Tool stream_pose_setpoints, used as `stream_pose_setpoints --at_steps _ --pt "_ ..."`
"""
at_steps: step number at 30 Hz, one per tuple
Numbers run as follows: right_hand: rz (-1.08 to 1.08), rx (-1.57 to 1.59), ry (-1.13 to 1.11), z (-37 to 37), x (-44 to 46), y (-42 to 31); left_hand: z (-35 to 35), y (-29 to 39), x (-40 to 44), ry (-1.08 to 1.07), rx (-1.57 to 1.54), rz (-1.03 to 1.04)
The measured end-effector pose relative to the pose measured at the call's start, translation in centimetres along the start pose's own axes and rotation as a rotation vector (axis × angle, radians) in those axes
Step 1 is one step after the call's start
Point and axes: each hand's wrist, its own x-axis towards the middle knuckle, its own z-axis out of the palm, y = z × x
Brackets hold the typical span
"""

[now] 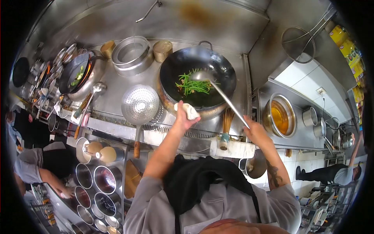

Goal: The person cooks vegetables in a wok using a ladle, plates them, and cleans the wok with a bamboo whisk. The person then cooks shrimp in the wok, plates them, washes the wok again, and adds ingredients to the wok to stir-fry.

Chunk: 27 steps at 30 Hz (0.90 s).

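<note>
A black wok (pixel 218 62) sits on the stove with green beans (pixel 193 85) and small brown bits in it. My left hand (pixel 187 117) is closed on a folded white cloth (pixel 189 110) at the wok's near rim. In my right hand (pixel 255 130) is the handle of a long metal ladle (pixel 228 100), whose bowl rests on or just over the beans. Below the wok, a bamboo brush (pixel 227 124) stands beside a folded towel (pixel 237 149). Left of the wok lies a perforated strainer (pixel 140 103) with a wooden handle.
Metal pots (pixel 130 54) stand behind the strainer. A bowl of amber liquid (pixel 279 119) is at the right. Another wok (pixel 76 72) with food stands at the left. Sauce containers (pixel 105 179) are at lower left, near a co-worker's arm (pixel 54 181). Another person (pixel 331 173) stands far right.
</note>
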Motion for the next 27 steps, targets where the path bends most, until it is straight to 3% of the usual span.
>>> stream_pose_setpoints --at_steps 3,5,7,10,14,19,22,26,27 --pt "0.139 -0.213 -0.113 3.4 5.1 -0.2 0.3 -0.2 1.4 0.027 -0.123 -0.059" --pt "0.151 -0.193 -0.117 6.3 7.4 -2.1 0.3 -0.3 -0.6 -0.033 -0.029 0.135" --pt "0.122 -0.11 -0.094 8.3 8.5 -3.4 0.2 0.7 -0.1 0.011 -0.11 0.081" --pt "0.006 0.026 -0.178 5.6 4.7 -3.5 -2.3 0.4 4.1 -0.073 -0.059 -0.028" --pt "0.191 -0.268 -0.155 2.1 4.3 -1.4 -2.7 0.4 5.2 -0.067 -0.083 -0.114" --pt "0.237 -0.181 0.097 9.1 12.3 -1.5 -2.2 1.4 5.4 -0.09 -0.058 -0.199" --pt "0.144 -0.128 0.023 11.9 11.3 -2.7 -1.8 1.4 5.2 -0.075 -0.042 -0.192" --pt "0.136 0.05 -0.189 2.5 4.0 -4.6 -2.5 1.4 6.8 -0.067 -0.042 -0.186" --pt "0.136 -0.051 -0.18 1.9 4.0 -3.8 -2.8 1.3 7.7 -0.059 -0.029 -0.178"
